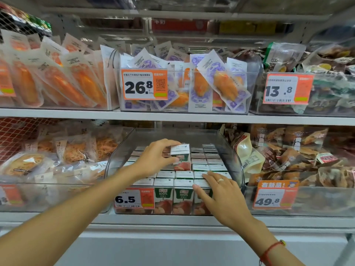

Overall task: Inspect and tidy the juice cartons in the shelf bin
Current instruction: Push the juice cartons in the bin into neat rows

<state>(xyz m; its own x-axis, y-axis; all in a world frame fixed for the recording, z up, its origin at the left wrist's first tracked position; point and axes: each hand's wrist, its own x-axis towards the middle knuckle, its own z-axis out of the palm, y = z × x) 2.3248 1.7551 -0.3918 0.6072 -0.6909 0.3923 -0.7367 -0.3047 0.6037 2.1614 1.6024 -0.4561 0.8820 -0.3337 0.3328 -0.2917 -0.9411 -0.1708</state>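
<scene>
Right hand [221, 196] lay flat, fingers straight, on the front-row cartons [183, 196] in the clear bin [233, 160]. Left hand [153, 160] gripped one raised carton [181, 156], upright, long axis vertical, printed face toward the camera, above the packed rows. Three front faces showed beside the price tag [134, 199].

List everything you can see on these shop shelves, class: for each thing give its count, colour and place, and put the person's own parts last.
Juice cartons: many, green, white and red, packed in rows in the clear bin.
Lifted carton: one, same colours, raised above the rows.
Clear bin: one, lower shelf, centre.
Price tags: four fully in view, orange and white, on bin fronts.
Orange snack packs: many, upper shelf, left.
Purple-printed packs: many, upper shelf, centre.
Brown snack bags: many, lower shelf, right.
Left hand: grips the lifted carton.
Right hand: ringed, fingers flat on the front cartons.
</scene>
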